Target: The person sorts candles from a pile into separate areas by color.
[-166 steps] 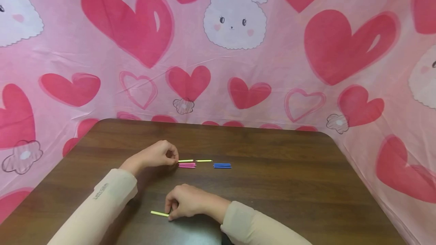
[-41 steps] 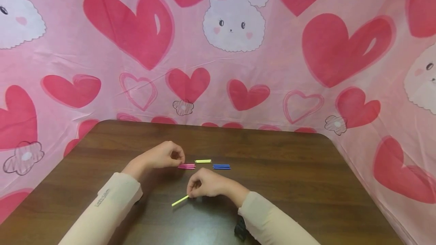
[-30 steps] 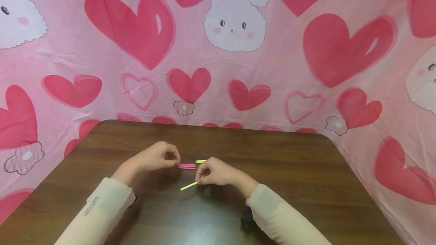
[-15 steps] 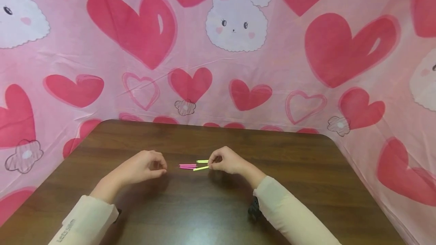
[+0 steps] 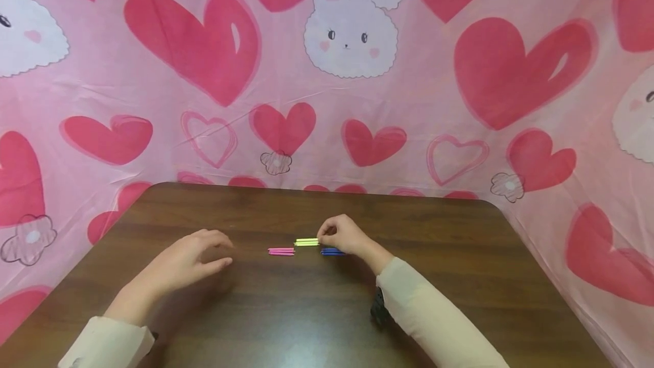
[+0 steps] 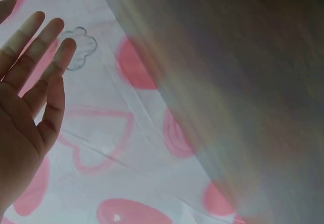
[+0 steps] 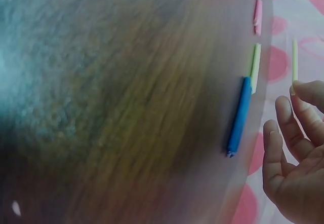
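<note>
My right hand (image 5: 343, 233) pinches the end of a thin yellow stick (image 7: 295, 62) between thumb and fingertip. In the head view it sits at the right end of the yellow sticks (image 5: 306, 242), which lie side by side on the table. The held stick looks raised above the others in the right wrist view. Blue sticks (image 5: 332, 251) lie just under that hand, partly covered by it. Pink sticks (image 5: 281, 251) lie further left. My left hand (image 5: 191, 257) hovers left of the pink sticks, fingers spread, with nothing in it; its palm (image 6: 20, 127) shows in the left wrist view.
The brown wooden table (image 5: 286, 300) spreads under both hands. Behind it hangs a pink cloth (image 5: 419, 90) with hearts and rabbits. A small black device (image 5: 379, 308) is strapped under the right wrist.
My right hand has carried a yellow stick from the near table up and right to the yellow group. My left hand has drawn back left from the pink sticks, its fingers spreading.
</note>
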Available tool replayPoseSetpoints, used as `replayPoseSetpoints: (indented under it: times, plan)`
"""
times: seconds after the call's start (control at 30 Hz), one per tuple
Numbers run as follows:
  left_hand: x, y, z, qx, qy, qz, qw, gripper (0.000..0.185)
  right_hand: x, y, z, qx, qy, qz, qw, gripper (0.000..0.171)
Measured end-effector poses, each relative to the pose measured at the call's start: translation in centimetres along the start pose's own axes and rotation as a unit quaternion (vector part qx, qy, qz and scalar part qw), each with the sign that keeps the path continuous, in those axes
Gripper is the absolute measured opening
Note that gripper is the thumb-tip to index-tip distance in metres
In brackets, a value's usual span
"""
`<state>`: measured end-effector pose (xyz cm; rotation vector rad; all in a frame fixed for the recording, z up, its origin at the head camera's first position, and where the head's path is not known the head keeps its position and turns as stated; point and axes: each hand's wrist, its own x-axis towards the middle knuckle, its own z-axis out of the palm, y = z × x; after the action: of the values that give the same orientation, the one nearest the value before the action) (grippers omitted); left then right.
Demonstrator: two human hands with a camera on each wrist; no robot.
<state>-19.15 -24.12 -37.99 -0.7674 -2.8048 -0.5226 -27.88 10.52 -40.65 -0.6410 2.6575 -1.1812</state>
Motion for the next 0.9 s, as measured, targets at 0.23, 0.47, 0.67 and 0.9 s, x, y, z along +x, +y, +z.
replayPoseSetpoints:
  times: [0.23,0.47,0.67,0.9]
  plan:
    - [-1.1,-1.4,-0.6,0.026,0.029,-0.019,0.9991,0.028,0.9,0.2,0.3,-0.002,0.014,0.025,1.0,0.006]
    - [-1.4,-2.7,-1.0,0.032,0.053,-0.028,0.9977,0.04,1.3,0.5,0.7,-0.016,0.011,0.047,0.999,0.007]
    - [-1.4,-3.7,-1.0,0.054,0.062,-0.036,0.9959,0.051,1.8,1.0,0.9,-0.02,0.012,0.057,0.998,0.007]
    - [-1.3,-4.6,-0.9,0.065,0.05,-0.053,0.9952,0.059,2.2,1.2,1.2,-0.03,0.006,0.055,0.998,0.008]
